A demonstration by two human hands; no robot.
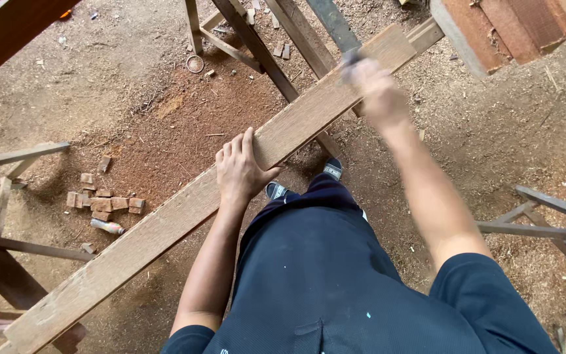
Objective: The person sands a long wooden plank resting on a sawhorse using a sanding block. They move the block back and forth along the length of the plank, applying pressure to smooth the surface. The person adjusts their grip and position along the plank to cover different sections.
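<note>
A long light-brown wooden plank [165, 223] runs diagonally from the lower left to the upper right, resting on a wooden trestle [266, 56]. My left hand [240, 169] lies flat on the plank's middle, fingers together and pressing down. My right hand [376, 92] is blurred with motion over the plank's far part. It is closed around a small dark tool [350, 60] whose kind I cannot make out. My legs in dark trousers and dark shoes [333, 168] stand just behind the plank.
Sawdust covers the dirt floor. Several small wood offcuts [106, 203] and a small bottle [107, 227] lie at the left. Wooden frames stand at the left [8, 196] and the right [558, 223]. A reddish panel [499, 26] sits at the top right.
</note>
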